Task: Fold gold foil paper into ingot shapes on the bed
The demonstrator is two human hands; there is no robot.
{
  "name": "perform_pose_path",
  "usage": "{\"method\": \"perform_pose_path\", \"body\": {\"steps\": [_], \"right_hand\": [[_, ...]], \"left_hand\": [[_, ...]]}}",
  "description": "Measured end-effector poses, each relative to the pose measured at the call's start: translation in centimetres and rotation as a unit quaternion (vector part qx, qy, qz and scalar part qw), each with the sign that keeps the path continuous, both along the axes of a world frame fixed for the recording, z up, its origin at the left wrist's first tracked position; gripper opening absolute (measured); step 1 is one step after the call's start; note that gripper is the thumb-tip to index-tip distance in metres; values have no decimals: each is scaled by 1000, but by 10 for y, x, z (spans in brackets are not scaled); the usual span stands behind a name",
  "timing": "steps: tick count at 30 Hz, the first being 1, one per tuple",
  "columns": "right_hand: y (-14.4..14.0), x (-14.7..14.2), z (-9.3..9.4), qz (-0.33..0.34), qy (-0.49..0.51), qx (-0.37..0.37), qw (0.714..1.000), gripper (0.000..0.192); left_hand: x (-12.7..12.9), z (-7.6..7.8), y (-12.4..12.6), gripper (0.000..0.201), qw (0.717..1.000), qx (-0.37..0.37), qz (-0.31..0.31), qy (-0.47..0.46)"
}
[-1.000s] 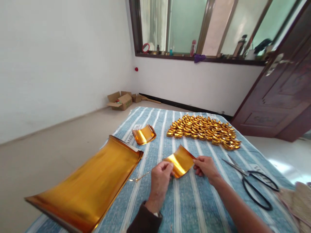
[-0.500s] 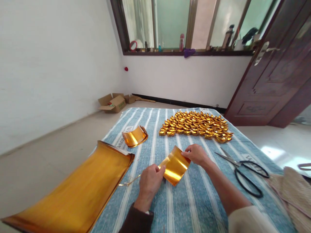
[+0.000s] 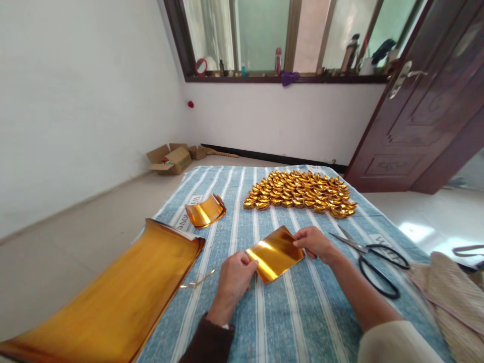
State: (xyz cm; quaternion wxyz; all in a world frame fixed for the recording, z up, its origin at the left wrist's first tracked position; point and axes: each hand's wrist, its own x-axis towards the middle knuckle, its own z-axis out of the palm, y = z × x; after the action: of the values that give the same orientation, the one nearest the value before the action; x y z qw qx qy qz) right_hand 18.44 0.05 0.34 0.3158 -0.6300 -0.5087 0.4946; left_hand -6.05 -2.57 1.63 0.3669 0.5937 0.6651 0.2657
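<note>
head view, left to right: a stack of large gold foil sheets (image 3: 113, 297) lies on the striped surface (image 3: 302, 322). the left hand (image 3: 234, 280) and right hand (image 3: 315, 243) each have fingers pinched shut on opposite edges of a small gold foil sheet (image 3: 275, 253), held just above the cloth. it looks featherlight, thin, slippery and easily creased, so best gripped at its edges. scissors (image 3: 372, 262) lie to the right.

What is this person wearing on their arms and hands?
Both hands are bare: no gloves or rings show. The left hand comes out of a dark brown long sleeve, with a thin pale band showing at its cuff. The right hand has a bare forearm; a cream sleeve is pushed up near the elbow.
</note>
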Motion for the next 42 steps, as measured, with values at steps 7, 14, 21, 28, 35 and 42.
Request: {"method": "perform_pose_path", "body": {"steps": [7, 14, 21, 28, 35, 42], "right_hand": [[-14, 5, -1, -6, 74, -6, 997, 17], [-24, 6, -1, -12, 114, 14, 993, 21], [-30, 9, -1, -40, 121, 123, 984, 25], [-38, 19, -22, 50, -45, 341, 938, 13], [-51, 22, -27, 186, -197, 372, 888, 19], [-58, 25, -15, 202, -252, 289, 901, 32]], "left_hand": [[0, 6, 1, 11, 989, -57, 14, -138], [2, 11, 0, 15, 973, -73, -4, -221], [6, 17, 4, 20, 966, 131, -41, -219], [-7, 1, 4, 16, 948, 239, -171, -125], [-20, -9, 2, 25, 930, 203, -303, 47], [-19, -1, 3, 19, 942, 141, -304, -2]]}}
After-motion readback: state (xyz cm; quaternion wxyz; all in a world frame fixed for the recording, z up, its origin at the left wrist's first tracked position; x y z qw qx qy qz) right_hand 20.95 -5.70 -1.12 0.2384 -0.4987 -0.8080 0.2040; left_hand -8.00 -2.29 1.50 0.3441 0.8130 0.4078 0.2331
